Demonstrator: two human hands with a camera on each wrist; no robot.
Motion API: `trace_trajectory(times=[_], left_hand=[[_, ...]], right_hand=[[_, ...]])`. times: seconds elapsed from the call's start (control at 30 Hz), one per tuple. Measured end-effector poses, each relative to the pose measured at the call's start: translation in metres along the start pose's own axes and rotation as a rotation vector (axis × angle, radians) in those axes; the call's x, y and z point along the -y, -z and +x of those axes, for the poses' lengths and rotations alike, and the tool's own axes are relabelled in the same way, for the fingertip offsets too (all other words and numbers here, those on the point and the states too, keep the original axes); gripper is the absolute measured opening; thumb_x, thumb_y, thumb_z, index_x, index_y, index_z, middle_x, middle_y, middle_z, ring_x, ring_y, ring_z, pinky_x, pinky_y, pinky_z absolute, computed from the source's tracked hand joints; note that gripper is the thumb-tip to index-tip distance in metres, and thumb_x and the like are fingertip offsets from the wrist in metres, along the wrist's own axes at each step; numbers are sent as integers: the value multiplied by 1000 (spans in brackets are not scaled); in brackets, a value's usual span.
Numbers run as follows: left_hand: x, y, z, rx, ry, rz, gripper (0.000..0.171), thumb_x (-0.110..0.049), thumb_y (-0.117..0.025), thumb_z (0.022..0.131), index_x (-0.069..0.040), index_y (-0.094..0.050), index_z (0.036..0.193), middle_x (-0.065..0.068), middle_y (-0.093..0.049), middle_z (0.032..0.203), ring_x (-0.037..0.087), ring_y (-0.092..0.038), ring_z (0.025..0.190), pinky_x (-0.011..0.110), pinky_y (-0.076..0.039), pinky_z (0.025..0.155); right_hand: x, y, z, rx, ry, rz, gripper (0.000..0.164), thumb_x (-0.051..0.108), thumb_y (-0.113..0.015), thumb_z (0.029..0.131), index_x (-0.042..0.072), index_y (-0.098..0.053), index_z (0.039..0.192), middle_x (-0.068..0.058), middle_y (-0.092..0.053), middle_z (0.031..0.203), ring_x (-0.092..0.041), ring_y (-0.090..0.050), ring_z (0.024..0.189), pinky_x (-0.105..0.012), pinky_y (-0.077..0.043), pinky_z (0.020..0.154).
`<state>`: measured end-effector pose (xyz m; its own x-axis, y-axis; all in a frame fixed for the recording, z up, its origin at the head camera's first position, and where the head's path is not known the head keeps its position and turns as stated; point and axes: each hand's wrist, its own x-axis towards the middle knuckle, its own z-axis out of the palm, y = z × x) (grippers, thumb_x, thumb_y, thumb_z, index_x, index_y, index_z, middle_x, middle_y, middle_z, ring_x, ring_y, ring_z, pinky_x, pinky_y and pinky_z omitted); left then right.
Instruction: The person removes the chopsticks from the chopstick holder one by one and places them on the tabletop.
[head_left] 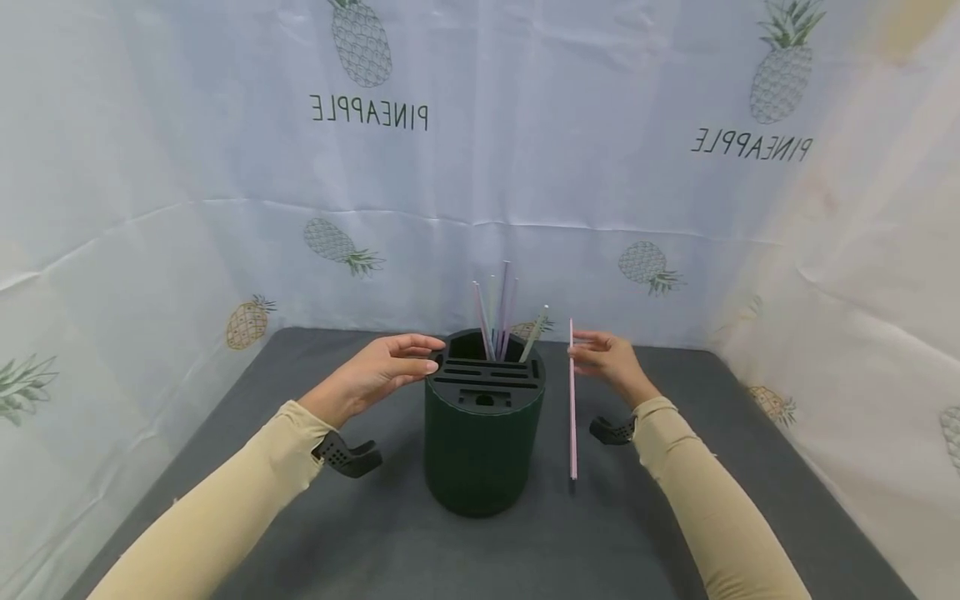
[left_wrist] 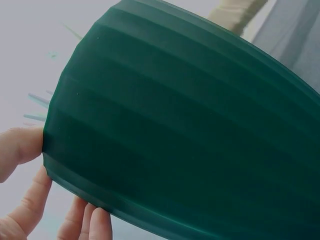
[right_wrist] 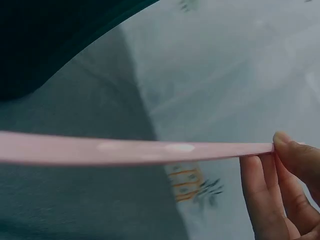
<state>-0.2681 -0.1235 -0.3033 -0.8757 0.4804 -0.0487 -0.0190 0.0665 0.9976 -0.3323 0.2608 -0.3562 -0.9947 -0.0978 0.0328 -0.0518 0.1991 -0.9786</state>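
Observation:
A dark green utensil holder [head_left: 483, 450] with a slotted black top stands upright on the table. Several slim pastel sticks [head_left: 504, 308], which look like chopsticks, lean in its open rear compartment. My left hand [head_left: 378, 373] touches the holder's left rim, fingers nearly straight; in the left wrist view its thumb and fingertips meet the edge of the ridged green wall [left_wrist: 165, 120]. To the right of the holder, my right hand [head_left: 611, 362] pinches a pink chopstick [head_left: 573, 417] near its upper end between thumb and fingers. The chopstick hangs roughly upright, apart from the holder.
A dark grey table [head_left: 360, 542] lies beneath everything. White cloth with pineapple prints [head_left: 525, 175] closes off the back and both sides. A black wrist strap piece [head_left: 348, 454] hangs below the left wrist, another [head_left: 611, 431] by the right.

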Motion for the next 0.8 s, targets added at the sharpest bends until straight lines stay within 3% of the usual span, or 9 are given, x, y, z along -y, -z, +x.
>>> trace_trajectory(times=[0.1, 0.23, 0.37, 0.5, 0.8], left_hand=[[0, -1, 1, -8, 4, -2, 54, -10, -66, 91, -1, -46, 140, 16, -39, 148, 31, -38, 137, 47, -31, 116], [-1, -1, 1, -13, 10, -10, 54, -9, -66, 91, -1, -46, 140, 16, -39, 148, 32, -37, 138, 47, -30, 116], [-2, -2, 0, -10, 11, -13, 53, -9, -65, 91, -1, -46, 140, 15, -39, 148, 32, -36, 139, 47, -30, 117], [-4, -2, 0, -3, 10, -9, 52, -8, -64, 92, -1, -46, 140, 15, -39, 148, 31, -36, 139, 46, -30, 117], [-3, -1, 0, -2, 14, -7, 52, -7, -64, 91, -1, -46, 140, 14, -38, 149, 31, -37, 138, 46, -30, 117]], right_hand=[[-21, -8, 5, 23, -49, -16, 50, 8, -64, 93, -2, -48, 139, -27, -59, 127, -18, -69, 96, -40, -56, 89], [-41, -18, 10, 43, -82, -23, 48, 3, -62, 93, -8, -48, 137, -25, -63, 121, -31, -66, 105, -38, -58, 85], [-53, -27, 13, 59, -116, -24, 46, 0, -61, 93, -11, -48, 135, -19, -68, 111, -24, -69, 95, -37, -59, 81], [-62, -35, 16, 59, -165, -34, 44, -2, -59, 93, -12, -48, 134, -21, -69, 108, -16, -69, 86, -38, -59, 81], [-69, -52, 22, 23, -262, -95, 49, -8, -60, 88, -16, -45, 134, -26, -67, 102, -16, -68, 72, -35, -61, 70]])
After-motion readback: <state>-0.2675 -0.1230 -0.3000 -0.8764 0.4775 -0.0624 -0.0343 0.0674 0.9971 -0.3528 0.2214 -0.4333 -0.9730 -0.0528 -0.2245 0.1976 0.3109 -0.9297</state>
